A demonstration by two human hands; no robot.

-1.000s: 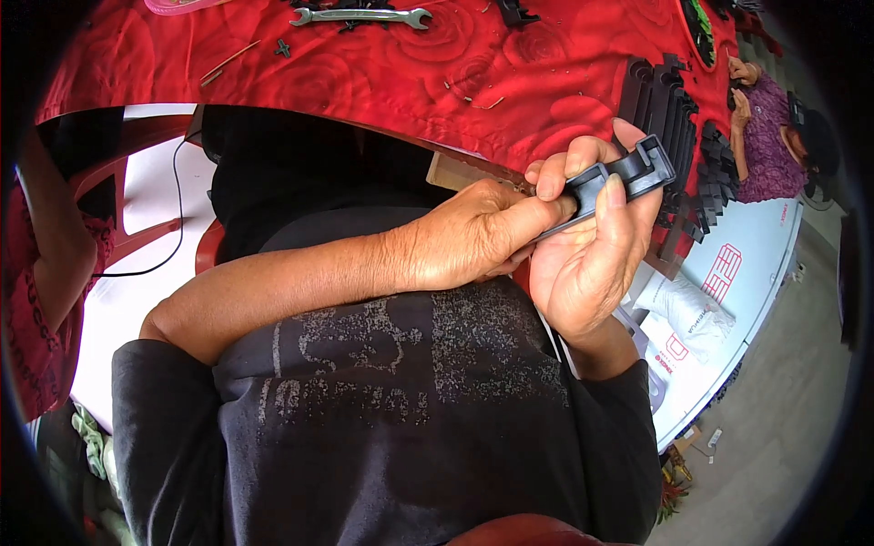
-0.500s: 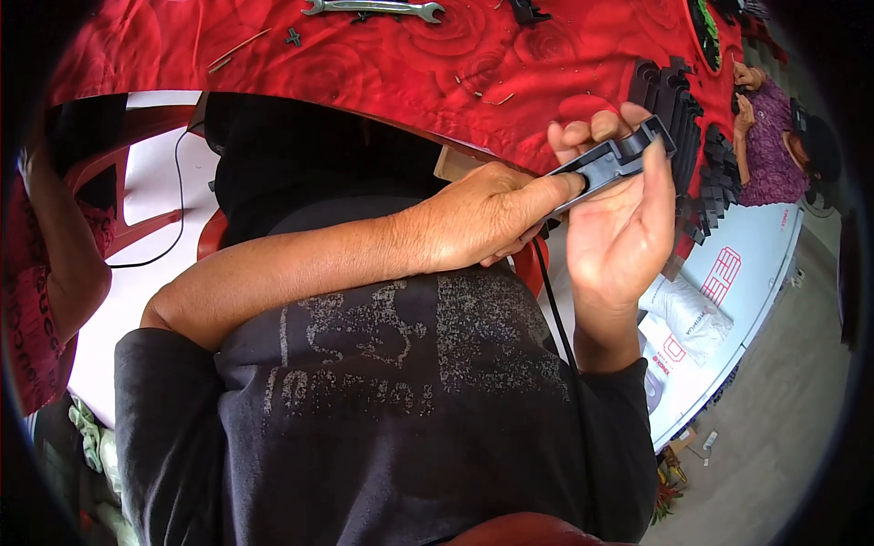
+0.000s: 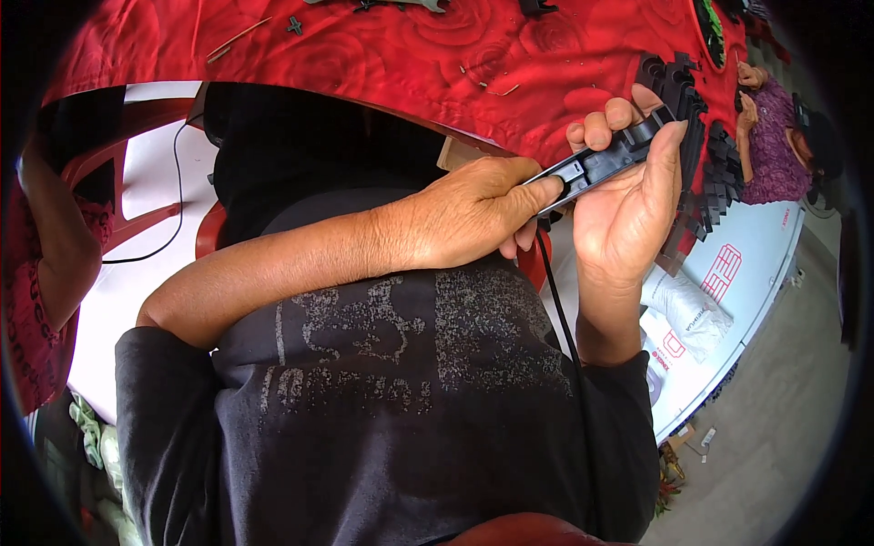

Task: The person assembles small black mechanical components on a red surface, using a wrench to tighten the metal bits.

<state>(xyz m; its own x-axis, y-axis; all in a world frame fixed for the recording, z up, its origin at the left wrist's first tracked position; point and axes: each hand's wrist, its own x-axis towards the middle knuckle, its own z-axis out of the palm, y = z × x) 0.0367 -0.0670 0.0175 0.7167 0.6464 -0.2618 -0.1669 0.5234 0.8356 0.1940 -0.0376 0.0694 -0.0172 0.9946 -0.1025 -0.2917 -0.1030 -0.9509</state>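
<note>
A long, narrow black plastic part (image 3: 603, 166), hollow along its upper face, is held slantwise between my two hands just off the table's edge. My left hand (image 3: 469, 211) grips its lower left end, with the thumb pressed onto the upper face. At the upper right end, my right hand (image 3: 612, 227) supports it from beneath: fingertips curl over the far side and the thumb lies along the near side. The palm side of the part is hidden.
Several black plastic parts (image 3: 678, 100) are stacked on the red tablecloth (image 3: 382, 68) beyond my right hand. A wrench (image 3: 428, 4), thin sticks (image 3: 238, 39) and a small black cross-shaped piece (image 3: 294, 25) lie farther off. People sit at both sides; a black cable hangs near my right arm.
My left thumb has drawn back toward the part's lower end, uncovering a pale patch on its surface. My right fingers curl over it a little more. The view has shifted slightly.
</note>
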